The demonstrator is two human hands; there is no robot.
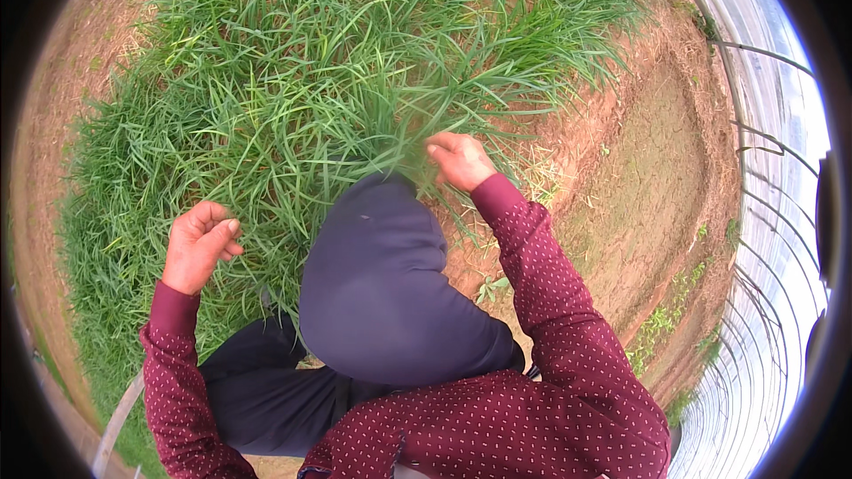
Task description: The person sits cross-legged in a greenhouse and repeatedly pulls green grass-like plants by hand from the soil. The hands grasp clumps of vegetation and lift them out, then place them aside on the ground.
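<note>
Dense green grass-like leaves [286, 106], possibly Chinese chives, grow in a broad bed before me. My left hand [200, 246] hovers over the left part of the bed. Its fingers are curled in with the thumb across them, and nothing shows in it. At the right edge of the bed, my right hand [460, 159] is beside blurred leaves, just past my bent knee [379, 233]. Its fingertips are bent towards the leaves; whether they pinch any of them is not clear. The leaf bases near that hand are hidden.
Bare soil with a shallow furrow [645, 166] runs along the right. Beyond it curves a plastic-film tunnel wall [772, 100] with thin ribs. Dry straw [542, 176] and a small weed [491, 289] lie near my right arm. A pale curved bar [120, 422] stands at lower left.
</note>
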